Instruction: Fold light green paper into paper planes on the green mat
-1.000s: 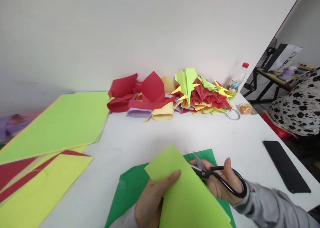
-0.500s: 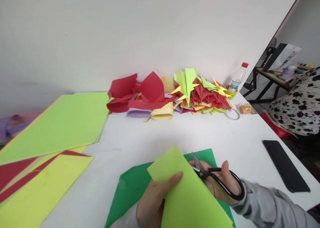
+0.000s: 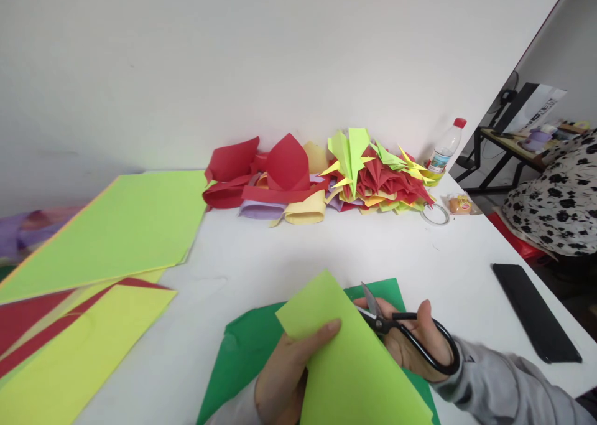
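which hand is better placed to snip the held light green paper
Probably the right hand: it holds the scissors, blades parted at the edge of the light green paper, which the left hand grips.

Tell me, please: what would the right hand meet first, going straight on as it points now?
Likely the light-green paper in the left hand, beside the scissors; how they overlap in depth is unclear.

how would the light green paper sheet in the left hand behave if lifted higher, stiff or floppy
The light green paper sheet is probably fairly stiff: its top corner juts past the left hand without drooping. It looks thin along its edge, so it is likely light and may well crease if gripped hard.
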The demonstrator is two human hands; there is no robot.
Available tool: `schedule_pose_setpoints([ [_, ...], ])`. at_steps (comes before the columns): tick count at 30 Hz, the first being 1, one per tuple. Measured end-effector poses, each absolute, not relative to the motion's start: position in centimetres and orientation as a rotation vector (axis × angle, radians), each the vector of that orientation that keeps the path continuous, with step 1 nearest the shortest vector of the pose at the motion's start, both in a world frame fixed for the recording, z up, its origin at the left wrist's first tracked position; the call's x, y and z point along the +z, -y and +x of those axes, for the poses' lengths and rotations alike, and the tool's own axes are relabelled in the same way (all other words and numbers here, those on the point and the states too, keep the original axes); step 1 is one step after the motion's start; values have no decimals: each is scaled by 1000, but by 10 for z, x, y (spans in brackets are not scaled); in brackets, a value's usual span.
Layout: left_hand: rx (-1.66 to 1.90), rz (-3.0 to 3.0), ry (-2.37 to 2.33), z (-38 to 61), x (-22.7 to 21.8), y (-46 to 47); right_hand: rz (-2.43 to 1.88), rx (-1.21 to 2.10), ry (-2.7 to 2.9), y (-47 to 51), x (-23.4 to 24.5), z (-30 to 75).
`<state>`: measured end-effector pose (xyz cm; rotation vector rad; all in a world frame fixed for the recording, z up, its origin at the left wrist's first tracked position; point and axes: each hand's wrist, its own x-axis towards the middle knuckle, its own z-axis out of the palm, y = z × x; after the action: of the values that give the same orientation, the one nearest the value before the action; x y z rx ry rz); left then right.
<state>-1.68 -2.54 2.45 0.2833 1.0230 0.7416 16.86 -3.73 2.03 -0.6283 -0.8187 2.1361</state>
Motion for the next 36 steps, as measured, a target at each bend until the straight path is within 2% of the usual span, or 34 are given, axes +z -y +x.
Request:
schedule_pose_setpoints([
  [10, 756, 304, -1002, -14, 24, 26, -523, 2033, 832, 38, 21, 161],
  [22, 886, 257, -1024, -19, 23, 16, -555, 2167, 714, 38, 16, 168],
  [36, 856, 307, -957, -18, 24, 18, -519, 2103, 759, 40, 19, 164],
])
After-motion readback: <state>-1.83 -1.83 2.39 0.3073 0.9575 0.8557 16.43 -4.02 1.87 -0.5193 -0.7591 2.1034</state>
